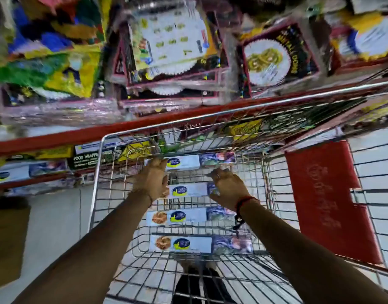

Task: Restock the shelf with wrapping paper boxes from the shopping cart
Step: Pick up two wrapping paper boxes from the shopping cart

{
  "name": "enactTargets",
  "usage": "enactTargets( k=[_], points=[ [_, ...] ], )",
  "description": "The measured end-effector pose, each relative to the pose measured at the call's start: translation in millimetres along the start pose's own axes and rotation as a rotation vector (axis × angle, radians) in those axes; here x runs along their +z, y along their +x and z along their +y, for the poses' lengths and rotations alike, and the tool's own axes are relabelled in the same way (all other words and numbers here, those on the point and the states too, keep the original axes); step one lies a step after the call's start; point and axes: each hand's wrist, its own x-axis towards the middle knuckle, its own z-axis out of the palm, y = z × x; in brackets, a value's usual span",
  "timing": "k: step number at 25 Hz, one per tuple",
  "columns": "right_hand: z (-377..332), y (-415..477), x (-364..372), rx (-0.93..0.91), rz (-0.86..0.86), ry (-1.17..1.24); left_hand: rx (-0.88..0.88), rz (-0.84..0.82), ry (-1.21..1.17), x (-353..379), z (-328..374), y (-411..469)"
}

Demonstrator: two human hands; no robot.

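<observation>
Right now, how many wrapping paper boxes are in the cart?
4 visible: farthest box, second box between both hands, third box, nearest box. Others may be hidden.

Four long boxes (189,190) lie crosswise (parallel) in the wire cart (96,183).

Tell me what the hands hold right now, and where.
Both hands are on the second-farthest box in the cart: left hand at its left end, right hand at its right end.
</observation>
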Motion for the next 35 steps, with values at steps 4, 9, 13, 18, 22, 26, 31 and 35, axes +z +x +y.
enactTargets(
  k=[4,9,13,18,22,26,31,35],
  points=[
    [2.8,17.3,14.5,-0.005,-0.050,-0.095,0.036,-0.007,0.098,17.7,-6.8,19.7],
    [14.9,17.2,18.2,0.020,-0.002,-0.128,0.012,0.073,0.207,26.4,-8.3,27.0],
    [19.7,18.8,19.6,0.094,-0.006,-0.167,0.007,0.055,0.251,21.4,-2.8,31.1],
    [18.9,0.0,-3.3,0.156,-0.015,-0.155,0.016,-0.013,0.252,5.7,-0.7,16.8],
    [15.5,-38.4,-48.9,0.146,0.005,-0.190,0.012,-0.035,0.283,-28.8,11.1,-12.7],
    [-1.1,-84.2,-100.8,0.220,0.049,-0.221,0.029,-0.006,0.276,-80.2,26.7,-52.5],
    [-29.6,-135.0,-159.7,0.255,0.054,-0.254,0.067,0.079,0.286,-141.0,43.5,-107.1],
    [-55.8,-175.7,-203.9,0.232,0.158,-0.263,0.063,0.150,0.307,-193.9,55.3,-156.9]
  ],
)
